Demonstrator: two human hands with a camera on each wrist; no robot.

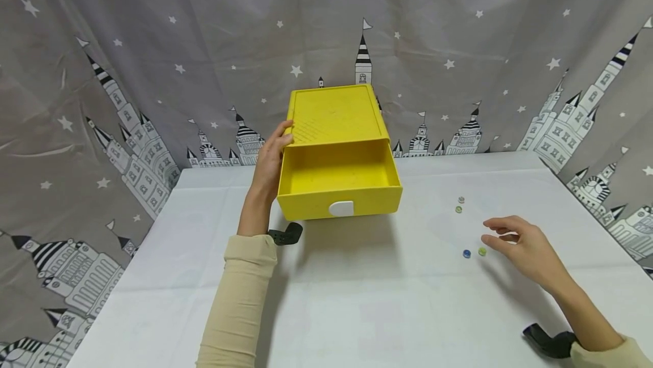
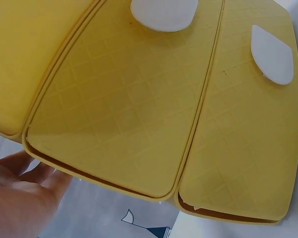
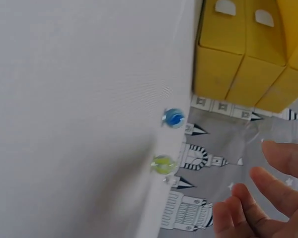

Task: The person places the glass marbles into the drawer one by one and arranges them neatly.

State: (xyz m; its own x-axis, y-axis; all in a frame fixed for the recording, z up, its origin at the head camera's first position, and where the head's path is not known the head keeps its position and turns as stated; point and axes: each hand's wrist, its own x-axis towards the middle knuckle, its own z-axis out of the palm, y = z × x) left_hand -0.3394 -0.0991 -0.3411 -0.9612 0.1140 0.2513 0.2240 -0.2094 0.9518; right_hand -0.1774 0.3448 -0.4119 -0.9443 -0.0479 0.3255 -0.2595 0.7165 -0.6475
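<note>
A yellow drawer cabinet [image 1: 336,115] stands with its top drawer [image 1: 339,203] pulled out, its inside bare. My left hand [image 1: 268,166] lies against the cabinet's left side, fingertips at the top edge; the thumb is hidden. Two lower drawers, both pushed in, show white handles [image 2: 165,12] in the left wrist view. Over the table at the right, my right hand [image 1: 528,249] hovers with loosely bent, parted fingers and nothing between them. Just left of it lie a green marble [image 1: 482,251] and a blue marble [image 1: 466,253]. Farther back are a yellowish marble [image 1: 458,209] and a clear marble [image 1: 461,199].
A white cloth covers the table [image 1: 357,311]. Behind and at both sides hangs a grey curtain [image 1: 229,33] printed with castles and stars. The black wrist cameras [image 1: 551,342] stick out below the hands.
</note>
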